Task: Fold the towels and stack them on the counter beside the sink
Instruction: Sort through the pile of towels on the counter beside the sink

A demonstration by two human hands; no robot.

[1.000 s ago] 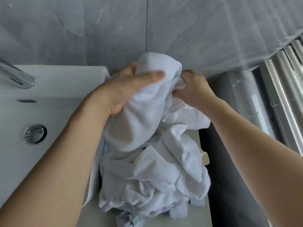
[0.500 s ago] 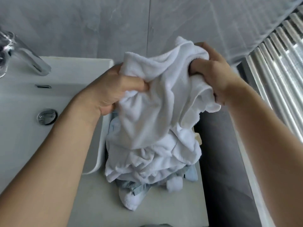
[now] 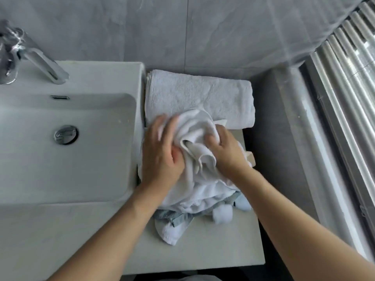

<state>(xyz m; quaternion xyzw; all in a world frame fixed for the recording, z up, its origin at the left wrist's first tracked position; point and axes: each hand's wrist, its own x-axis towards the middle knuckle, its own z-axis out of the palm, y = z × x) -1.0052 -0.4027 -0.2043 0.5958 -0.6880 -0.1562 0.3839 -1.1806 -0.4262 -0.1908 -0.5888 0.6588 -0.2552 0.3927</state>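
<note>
- Counter (image 3: 229,246) of pale stone sits right of a white sink (image 3: 67,151); its near edge and right edge are bare, and the near right corner is open.
- A folded white towel (image 3: 198,96) lies flat along the counter's far edge, against the grey tiled wall (image 3: 182,31), its left side touching the sink's rim.
- A crumpled white towel (image 3: 198,142) tops a loose pile of towels (image 3: 203,197) in the counter's middle, overlapping the folded towel's near edge.
- The left hand (image 3: 162,153) is closed on the crumpled towel's left side, fingers blurred.
- The right hand (image 3: 227,151) is clenched on its right side, fingers buried in the cloth.
- At the bottom of the pile a grey-blue striped band (image 3: 174,216) shows, and one white corner reaches toward the counter's near edge.
- A chrome faucet (image 3: 40,61) stands at the sink's far left; a chrome drain (image 3: 66,134) sits in the basin.
- Ribbed window blinds (image 3: 349,98) run past the counter's right edge, beyond a dark gap.
- No readable writing or labels.
</note>
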